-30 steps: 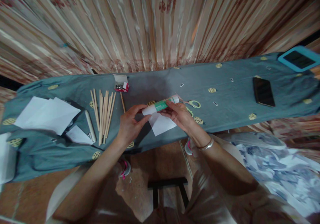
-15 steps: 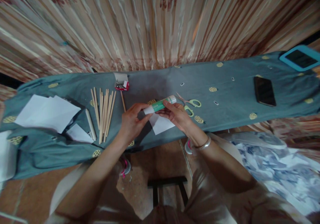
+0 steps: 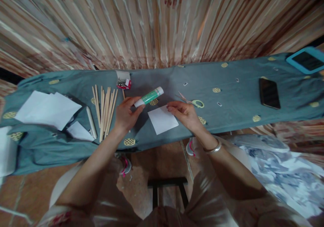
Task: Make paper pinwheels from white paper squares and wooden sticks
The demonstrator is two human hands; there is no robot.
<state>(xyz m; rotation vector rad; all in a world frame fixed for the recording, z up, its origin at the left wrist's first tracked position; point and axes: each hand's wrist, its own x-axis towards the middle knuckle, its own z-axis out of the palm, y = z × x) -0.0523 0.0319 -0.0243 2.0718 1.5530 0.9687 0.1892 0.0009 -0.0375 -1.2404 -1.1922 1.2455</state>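
A green and white glue stick (image 3: 151,96) is held by its lower end between the thumb and fingers of my left hand (image 3: 127,114), tilted up to the right. My right hand (image 3: 184,114) pinches the upper right edge of a small white paper (image 3: 162,119) in front of me. Scissors with light green handles (image 3: 198,103) lie just behind my right hand, which partly hides them. One wooden stick (image 3: 124,94) lies partly hidden behind my left hand.
Several wooden sticks (image 3: 107,112), a white marker-like tube (image 3: 91,121) and white sheets (image 3: 48,108) lie at the left. An open red box of metal pieces (image 3: 124,80) stands at the back. A black phone (image 3: 269,93) and a blue-framed tablet (image 3: 306,60) lie at the right.
My right hand has let go of the glue stick and moved down to the paper's edge. My left hand has moved slightly left with the glue stick, uncovering the paper.
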